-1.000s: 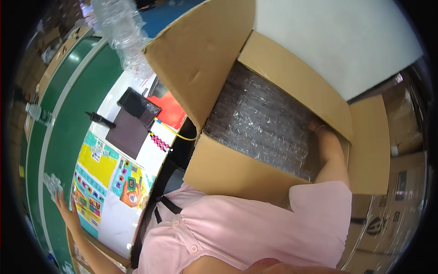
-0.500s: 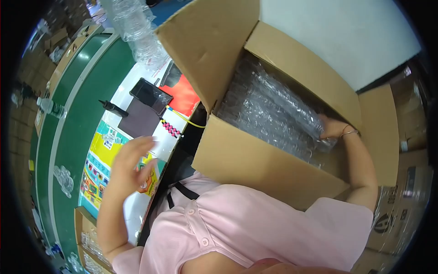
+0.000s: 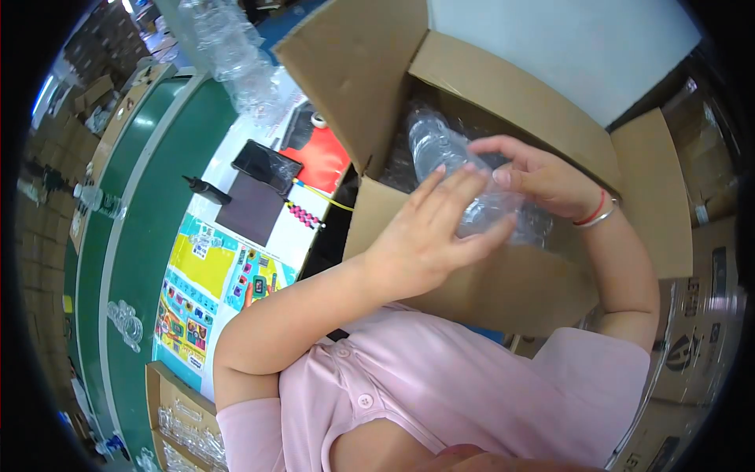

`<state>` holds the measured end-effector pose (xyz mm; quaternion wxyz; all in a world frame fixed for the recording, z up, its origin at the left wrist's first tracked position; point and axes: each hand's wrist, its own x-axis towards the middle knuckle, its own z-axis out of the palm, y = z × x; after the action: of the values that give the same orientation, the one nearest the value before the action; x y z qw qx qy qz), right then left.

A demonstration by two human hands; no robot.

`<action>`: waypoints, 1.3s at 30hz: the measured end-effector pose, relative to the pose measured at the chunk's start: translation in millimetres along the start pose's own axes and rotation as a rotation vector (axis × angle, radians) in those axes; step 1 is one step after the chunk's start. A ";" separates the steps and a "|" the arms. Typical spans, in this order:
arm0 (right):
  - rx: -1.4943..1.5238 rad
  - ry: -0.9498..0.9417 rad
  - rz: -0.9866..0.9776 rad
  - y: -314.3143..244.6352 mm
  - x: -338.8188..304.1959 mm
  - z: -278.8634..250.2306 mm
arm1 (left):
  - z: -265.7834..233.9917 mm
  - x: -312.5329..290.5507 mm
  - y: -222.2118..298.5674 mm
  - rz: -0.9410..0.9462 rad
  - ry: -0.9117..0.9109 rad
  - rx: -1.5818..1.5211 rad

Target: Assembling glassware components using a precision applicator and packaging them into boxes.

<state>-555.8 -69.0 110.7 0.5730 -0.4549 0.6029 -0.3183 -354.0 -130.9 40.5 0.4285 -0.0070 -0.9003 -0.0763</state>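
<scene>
Holding clear plastic (image 3: pixel 432 145), the left hand (image 3: pixel 431 224) is gripping it with bent fingers, the thumb spreading apart. The right hand (image 3: pixel 546 177) is curving half open at its other side; how tightly, I cannot tell. The plastic is slanting at the mouth of the box (image 3: pixel 503 279).

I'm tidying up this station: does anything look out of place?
Slightly: one clear plastic piece lies loose on the green surface at left, apart from the similar-looking pieces in the cardboard tray. It may be a stray. I see no obvious spill or damage.
</scene>
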 end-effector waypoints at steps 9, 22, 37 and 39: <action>-0.074 0.445 0.200 173.4 196.3 -119.7 | -25.9 -9.6 -1.5 -0.067 -0.053 0.152; -0.407 0.248 -0.082 131.2 196.4 -48.2 | -24.2 -39.9 -6.2 -0.188 0.063 0.138; -0.513 -0.094 -0.128 47.0 146.7 -119.1 | -178.4 -45.3 11.0 -0.283 1.075 -0.438; -0.501 -0.079 -0.116 21.3 118.3 -85.7 | -203.6 -63.5 15.0 -0.446 1.085 -0.688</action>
<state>-635.4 -180.7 56.1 0.4464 -0.6286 0.6128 -0.1735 -155.7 -142.0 119.8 0.7668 0.0823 -0.4623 -0.4377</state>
